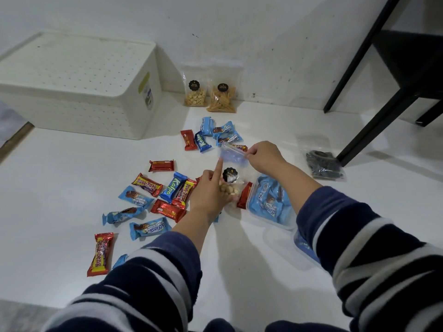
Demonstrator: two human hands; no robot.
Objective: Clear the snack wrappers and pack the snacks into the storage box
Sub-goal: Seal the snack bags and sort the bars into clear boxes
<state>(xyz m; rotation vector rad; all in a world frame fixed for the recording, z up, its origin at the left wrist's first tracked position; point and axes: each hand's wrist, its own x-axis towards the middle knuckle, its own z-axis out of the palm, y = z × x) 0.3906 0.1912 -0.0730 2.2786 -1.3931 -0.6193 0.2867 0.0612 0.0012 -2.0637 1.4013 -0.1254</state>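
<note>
The left hand holds the clear biscuit pouch by its lower part, forefinger straight up along it, while the right hand pinches the pouch's top strip, seemingly to work its seal. Loose snack bars lie around on the white floor. The storage box (lid on) sits in the far left corner, well apart.

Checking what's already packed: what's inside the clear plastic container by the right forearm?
The clear container holds light-blue wrapped snacks, several piled together. The right forearm covers its far side, so the count and anything beneath the pile can't be seen. A red bar lies outside, against its left edge.
</note>
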